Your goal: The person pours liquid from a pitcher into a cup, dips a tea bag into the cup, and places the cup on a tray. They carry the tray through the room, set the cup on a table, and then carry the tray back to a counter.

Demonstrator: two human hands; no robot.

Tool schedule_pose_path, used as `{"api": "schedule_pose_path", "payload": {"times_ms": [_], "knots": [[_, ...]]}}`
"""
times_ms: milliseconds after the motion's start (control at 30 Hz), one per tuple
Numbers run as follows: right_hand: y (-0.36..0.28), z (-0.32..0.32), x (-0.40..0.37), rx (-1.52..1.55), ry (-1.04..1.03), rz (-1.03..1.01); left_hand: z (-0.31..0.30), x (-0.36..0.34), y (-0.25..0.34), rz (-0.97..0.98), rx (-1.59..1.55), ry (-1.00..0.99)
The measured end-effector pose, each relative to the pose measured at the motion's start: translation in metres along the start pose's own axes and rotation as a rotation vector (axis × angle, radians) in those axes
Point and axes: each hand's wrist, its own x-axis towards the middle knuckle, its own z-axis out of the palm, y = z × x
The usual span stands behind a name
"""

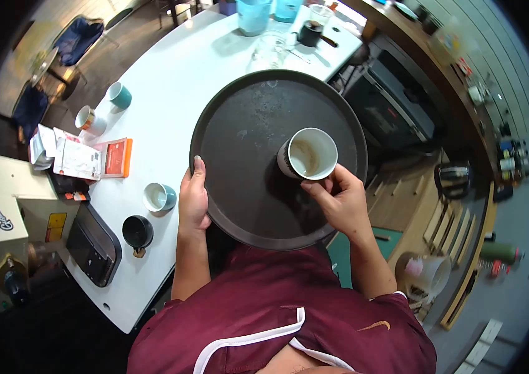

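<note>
A round dark tray [246, 181] is held in front of my body, its surface marked with a few pale spots. My left hand [194, 201] grips the tray's left rim, thumb on top and the other fingers hidden underneath. Over the right part of the tray is a white paper cup [309, 154] with brownish residue inside. My right hand [343, 202] pinches the cup at its lower right side. Whether the cup's base touches the tray is hard to tell.
The white counter [152, 87] curves around the left, bearing teal cups [119, 95], [159, 197], a patterned cup [90, 119], a black cup [137, 232] and an orange-edged packet [116, 158]. Blue containers [253, 15] stand at the back. A kettle [453, 179] is at right.
</note>
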Motion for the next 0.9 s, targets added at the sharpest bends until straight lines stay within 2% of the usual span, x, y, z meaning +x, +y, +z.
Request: {"api": "schedule_pose_path", "payload": {"times_ms": [100, 200, 333, 367, 400, 433, 533, 633, 833, 900], "knots": [[-0.006, 0.001, 0.040, 0.004, -0.072, -0.030, 0.009, 0.004, 0.018, 0.108, 0.041, 0.127], [-0.015, -0.008, 0.081, 0.136, -0.136, -0.136, 0.004, 0.012, 0.020, 0.236, 0.090, 0.195], [-0.032, -0.027, 0.145, 0.136, -0.194, -0.241, 0.020, 0.007, 0.020, 0.308, 0.139, 0.387], [-0.034, -0.029, 0.161, 0.154, -0.209, -0.283, 0.011, 0.004, 0.015, 0.359, 0.263, 0.397], [-0.039, -0.032, 0.178, 0.163, -0.254, -0.314, 0.007, -0.002, 0.010, 0.405, 0.389, 0.409], [-0.046, -0.030, 0.193, 0.240, -0.308, -0.294, 0.010, -0.009, 0.008, 0.430, 0.382, 0.462], [-0.053, -0.024, 0.243, 0.228, -0.486, -0.401, 0.021, -0.038, 0.001, 0.493, 0.473, 0.563], [-0.061, 0.000, 0.275, 0.175, -0.602, -0.399, 0.047, -0.064, -0.008, 0.637, 0.527, 0.666], [-0.029, 0.111, 0.314, 0.075, -0.746, -0.437, 0.069, -0.127, -0.036, 0.633, 0.704, 0.856], [-0.014, 0.154, 0.314, 0.020, -0.728, -0.459, 0.075, -0.143, -0.043, 0.657, 0.799, 0.931]]}}
